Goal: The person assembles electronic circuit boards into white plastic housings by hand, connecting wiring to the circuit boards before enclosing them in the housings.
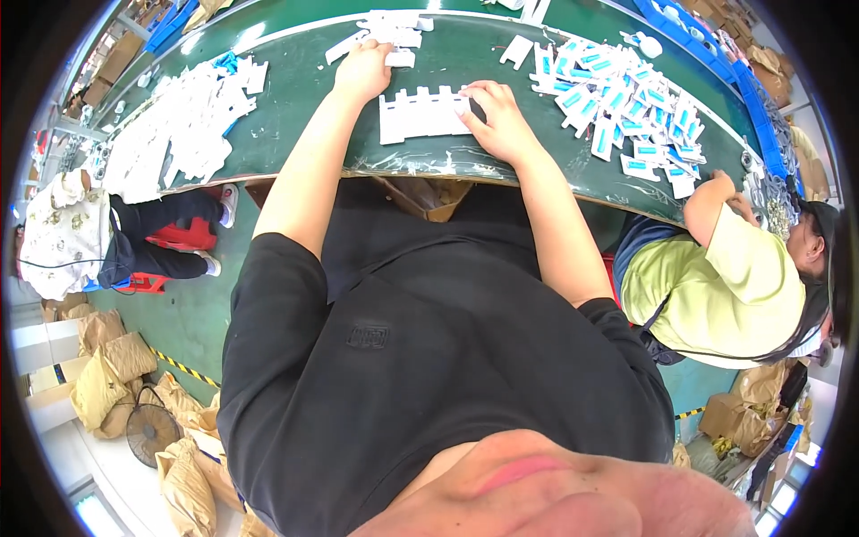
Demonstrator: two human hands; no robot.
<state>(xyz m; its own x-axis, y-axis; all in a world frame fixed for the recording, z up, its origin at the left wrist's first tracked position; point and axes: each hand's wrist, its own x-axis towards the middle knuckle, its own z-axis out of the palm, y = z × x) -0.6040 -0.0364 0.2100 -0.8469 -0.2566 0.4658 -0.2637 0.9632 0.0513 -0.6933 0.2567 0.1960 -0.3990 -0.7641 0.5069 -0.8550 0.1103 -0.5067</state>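
Observation:
A row of flat white plastic pieces lies side by side on the green table in front of me, notched along its far edge. My right hand is at the row's right end, thumb and forefinger closed on the last piece. Farther off, my left hand reaches to a small heap of similar white pieces. Its fingers are bent against one white plastic piece at the heap's near side; the palm side is hidden.
To the right spreads a pile of white pieces with blue parts. A heap of white pieces covers the left of the table. Blue bins line the far right. One co-worker sits at right, another person at left.

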